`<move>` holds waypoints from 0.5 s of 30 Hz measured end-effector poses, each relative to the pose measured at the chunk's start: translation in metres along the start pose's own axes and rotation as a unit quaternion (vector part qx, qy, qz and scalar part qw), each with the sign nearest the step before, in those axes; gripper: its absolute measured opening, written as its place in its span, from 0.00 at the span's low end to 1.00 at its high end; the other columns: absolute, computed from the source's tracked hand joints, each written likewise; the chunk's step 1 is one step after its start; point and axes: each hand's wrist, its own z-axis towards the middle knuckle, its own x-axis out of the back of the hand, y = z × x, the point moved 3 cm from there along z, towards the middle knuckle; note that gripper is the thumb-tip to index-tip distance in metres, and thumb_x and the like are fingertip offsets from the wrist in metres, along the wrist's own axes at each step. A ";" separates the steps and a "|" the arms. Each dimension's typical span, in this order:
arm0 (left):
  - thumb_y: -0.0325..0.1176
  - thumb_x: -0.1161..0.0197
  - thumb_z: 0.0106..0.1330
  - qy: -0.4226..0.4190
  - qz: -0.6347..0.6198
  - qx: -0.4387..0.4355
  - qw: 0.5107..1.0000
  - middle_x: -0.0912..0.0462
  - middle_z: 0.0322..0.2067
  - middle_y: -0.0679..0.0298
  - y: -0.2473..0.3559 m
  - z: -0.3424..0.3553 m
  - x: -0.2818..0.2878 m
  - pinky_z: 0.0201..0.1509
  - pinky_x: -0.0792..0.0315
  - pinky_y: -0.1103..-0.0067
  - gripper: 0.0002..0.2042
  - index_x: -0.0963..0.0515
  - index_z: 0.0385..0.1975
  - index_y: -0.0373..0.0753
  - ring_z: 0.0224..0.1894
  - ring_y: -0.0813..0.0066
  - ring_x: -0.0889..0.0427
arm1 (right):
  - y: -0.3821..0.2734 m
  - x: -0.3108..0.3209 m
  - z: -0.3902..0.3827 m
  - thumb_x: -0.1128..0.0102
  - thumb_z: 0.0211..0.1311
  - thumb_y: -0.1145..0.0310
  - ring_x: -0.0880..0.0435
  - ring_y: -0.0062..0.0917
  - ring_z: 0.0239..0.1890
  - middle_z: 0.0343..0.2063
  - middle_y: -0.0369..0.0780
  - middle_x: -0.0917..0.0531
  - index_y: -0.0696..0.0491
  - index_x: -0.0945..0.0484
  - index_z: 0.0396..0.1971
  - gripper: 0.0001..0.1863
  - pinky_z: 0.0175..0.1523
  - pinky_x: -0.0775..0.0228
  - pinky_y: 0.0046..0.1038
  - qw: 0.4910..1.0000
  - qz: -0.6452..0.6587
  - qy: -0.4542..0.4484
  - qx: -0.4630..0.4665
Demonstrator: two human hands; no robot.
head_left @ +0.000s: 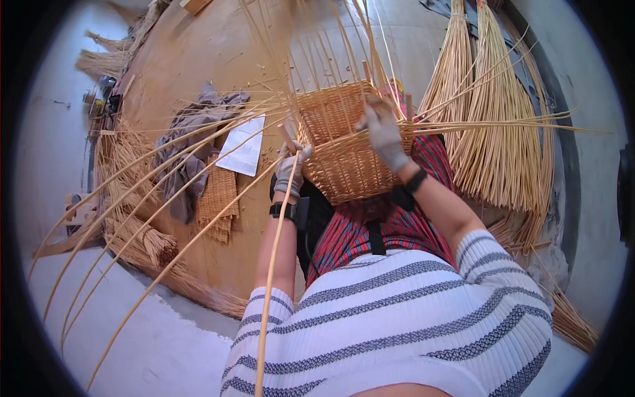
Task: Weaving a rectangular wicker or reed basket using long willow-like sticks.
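Nearest to us lay the white-and-grey striped sweater (370, 324) of the wearer, filling the lower middle of the head view, with red checked cloth (410, 238) over the lap just beyond it. We found the woven basket (347, 169) at the lap's far edge, between the two hands, box-shaped, honey-brown, its inner far wall showing. Left hand (291, 169), in a pale glove, was curled about the basket's near left corner, grasping it beside a short wooden peg (288, 137); one thick cane (270, 278) ran from there down over the forearm. Right hand (385, 137), also gloved, was bent over the rim on the right side; its fingers were blurred, and we could not tell whether they held a cane. Both wrists bore dark bands. Long loose canes swept out left and right, while thin stakes (324, 46) rose from the far side, partly blurred. Left of the basket we noted a white sheet (241, 145), a crumpled grey cloth (178, 198) and a flat woven panel (217, 195) on the tan floor (218, 40), which was littered with clippings. Tall straw-coloured bundles (496, 159) lay to the right, others to the far left.
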 end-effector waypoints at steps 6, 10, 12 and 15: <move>0.24 0.38 0.70 0.252 -0.057 -0.027 0.966 0.20 0.45 0.62 -0.007 -0.045 -0.016 0.54 0.28 0.78 0.06 0.26 0.44 0.35 0.47 0.75 0.22 | 0.044 0.075 -0.017 0.33 0.68 0.69 0.13 0.19 0.34 0.37 0.36 0.11 0.51 0.18 0.45 0.09 0.32 0.23 0.20 0.994 0.087 0.033 -0.064; 0.24 0.43 0.73 0.094 0.133 -0.180 0.970 0.18 0.44 0.58 0.035 -0.058 -0.070 0.41 0.20 0.77 0.06 0.25 0.46 0.37 0.37 0.73 0.16 | 0.042 0.083 -0.016 0.30 0.64 0.74 0.13 0.18 0.36 0.36 0.35 0.11 0.49 0.18 0.41 0.08 0.30 0.24 0.19 0.989 0.109 0.088 -0.045; 0.35 0.40 0.74 -0.009 0.079 -0.023 0.997 0.17 0.41 0.58 0.041 -0.031 -0.085 0.33 0.17 0.73 0.10 0.24 0.46 0.36 0.32 0.67 0.13 | 0.036 0.075 -0.018 0.30 0.64 0.75 0.13 0.18 0.36 0.36 0.35 0.11 0.49 0.20 0.41 0.09 0.31 0.23 0.19 0.990 0.106 0.084 -0.024; 0.45 0.40 0.75 -0.130 0.078 0.145 0.978 0.15 0.36 0.58 0.039 0.001 -0.094 0.24 0.17 0.71 0.17 0.24 0.46 0.35 0.24 0.65 0.12 | 0.002 0.037 -0.008 0.35 0.67 0.77 0.12 0.25 0.39 0.38 0.38 0.12 0.49 0.24 0.45 0.10 0.39 0.20 0.24 0.980 0.059 0.051 0.181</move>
